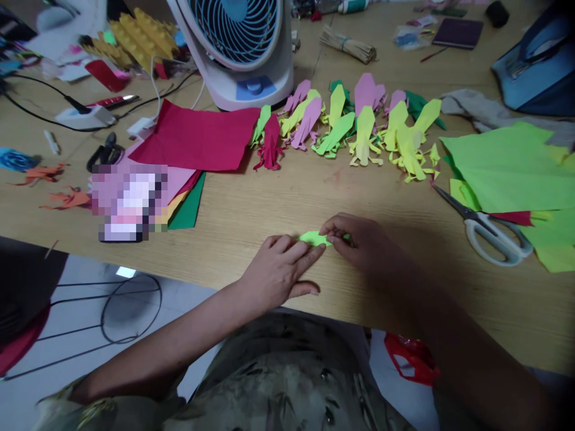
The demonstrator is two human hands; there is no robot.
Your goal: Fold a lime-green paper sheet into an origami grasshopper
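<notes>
A small folded piece of light green paper (314,238) lies on the wooden table (251,209) near its front edge. My left hand (278,269) rests flat beside it, fingers stretched out and pressing on the paper's left end. My right hand (354,239) has its fingers curled and pinched on the paper's right end. Most of the paper is hidden under the fingers.
A row of folded paper figures (350,126) in green, yellow, pink and red lies across the middle. Scissors (485,230) and green sheets (512,167) are at the right. Red and pink sheets (197,137), a fan (238,48) and cables are at the back left.
</notes>
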